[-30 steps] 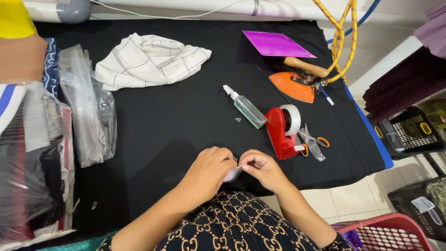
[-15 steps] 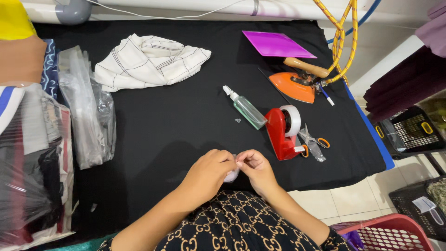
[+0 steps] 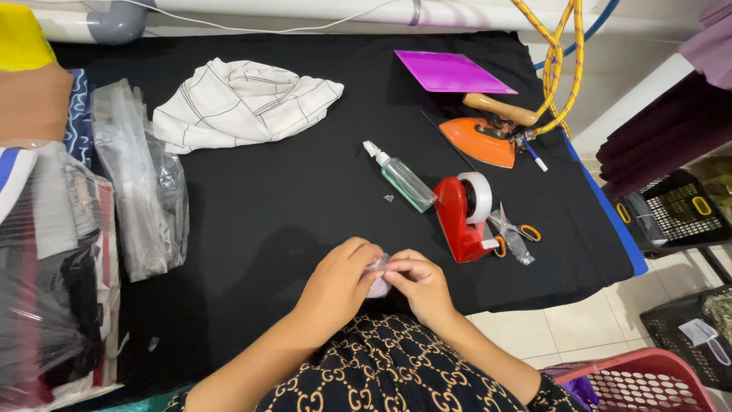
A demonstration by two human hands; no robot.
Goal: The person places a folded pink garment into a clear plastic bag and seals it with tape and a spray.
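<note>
Closest in, at the near edge of the black tabletop [image 3: 290, 198]: left hand [image 3: 339, 284] and right hand [image 3: 418, 282] drawn together, fingertips of both pinching a small pale, crinkly clear wrapper [image 3: 377, 276] between them. Too small to tell what lies inside. Apparently mid-way through fiddling with or closing that little wrapper; any next move likely calling for a steady pinch and fine fingertip work.

Just beyond, to the right: red tape dispenser [image 3: 465, 214] with a white roll, orange-handled scissors [image 3: 515, 229] touching its side, clear bottle [image 3: 402, 179] lying flat.

To the left: stack of clear plastic bags [image 3: 141, 183], bagged folded clothes [image 3: 46, 267].

Farther back: orange iron [image 3: 484, 137] with wooden handle, magenta sheet [image 3: 451, 72], crumpled white checked cloth [image 3: 240, 99].
</note>
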